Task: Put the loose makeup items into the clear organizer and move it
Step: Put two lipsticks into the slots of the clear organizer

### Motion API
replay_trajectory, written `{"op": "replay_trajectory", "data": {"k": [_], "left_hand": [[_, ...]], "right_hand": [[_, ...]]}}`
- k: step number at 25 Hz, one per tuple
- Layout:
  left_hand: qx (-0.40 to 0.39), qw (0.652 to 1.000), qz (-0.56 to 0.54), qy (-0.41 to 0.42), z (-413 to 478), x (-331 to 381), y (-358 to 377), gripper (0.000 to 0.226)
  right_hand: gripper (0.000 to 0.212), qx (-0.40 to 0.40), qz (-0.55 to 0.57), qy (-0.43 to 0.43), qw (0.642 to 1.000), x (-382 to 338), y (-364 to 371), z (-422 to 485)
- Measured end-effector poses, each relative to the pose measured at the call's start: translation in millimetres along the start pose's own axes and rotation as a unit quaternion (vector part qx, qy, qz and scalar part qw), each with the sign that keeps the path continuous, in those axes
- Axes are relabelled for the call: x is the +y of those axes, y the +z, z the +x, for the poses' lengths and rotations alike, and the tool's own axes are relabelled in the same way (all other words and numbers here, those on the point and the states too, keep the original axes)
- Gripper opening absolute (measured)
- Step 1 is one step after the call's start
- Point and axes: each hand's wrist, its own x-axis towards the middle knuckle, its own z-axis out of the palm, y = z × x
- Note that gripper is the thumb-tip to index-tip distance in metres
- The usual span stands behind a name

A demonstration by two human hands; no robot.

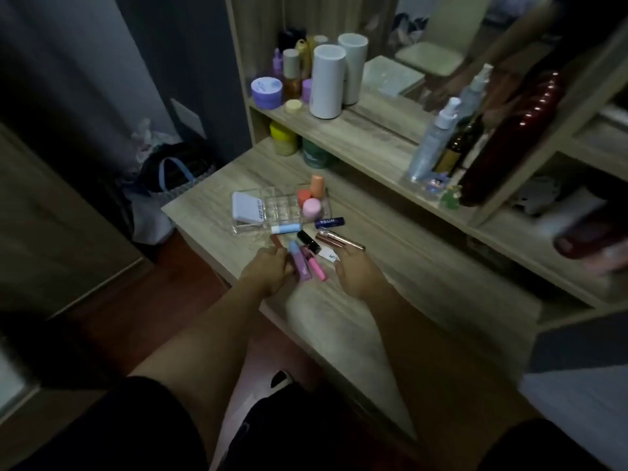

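The clear organizer (282,209) stands on the wooden desk (339,317). It holds a white compact (246,209), orange tubes (316,186) and a pink jar (312,207). Loose in front of it lie a light-blue tube (287,228), a dark blue Nivea stick (329,222), a black-capped tube (308,241), rose-gold tubes (334,240), a purple tube (300,263), a pink tube (317,268) and a small white item (329,255). My left hand (268,270) is curled against the purple tube, and a reddish tube end (277,240) shows past its knuckles. My right hand (353,270) lies palm down, its fingertips at the rose-gold tubes.
A raised shelf (356,137) behind the organizer carries white cylinders (328,81), purple jars, spray bottles (431,141) and a dark red bottle (509,141), backed by a mirror. Yellow and green jars sit under the shelf. A bag (170,178) lies on the floor to the left.
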Motion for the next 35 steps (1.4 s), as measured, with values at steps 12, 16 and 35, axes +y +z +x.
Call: {"op": "replay_trajectory", "data": {"k": [12, 16, 35], "left_hand": [[0.054, 0.984, -0.121, -0.122, 37, -13, 10, 0.022], [0.068, 0.973, -0.154, -0.159, 31, -7, 17, 0.017], [0.321, 0.911, -0.247, -0.076, 91, -30, -103, 0.020]], "right_hand": [[0.032, -0.007, -0.073, 0.018, 0.997, 14, 7, 65], [0.025, -0.030, -0.078, 0.025, 0.996, 13, 5, 65], [0.022, 0.142, 0.416, 0.004, 0.898, -53, -57, 155]]}}
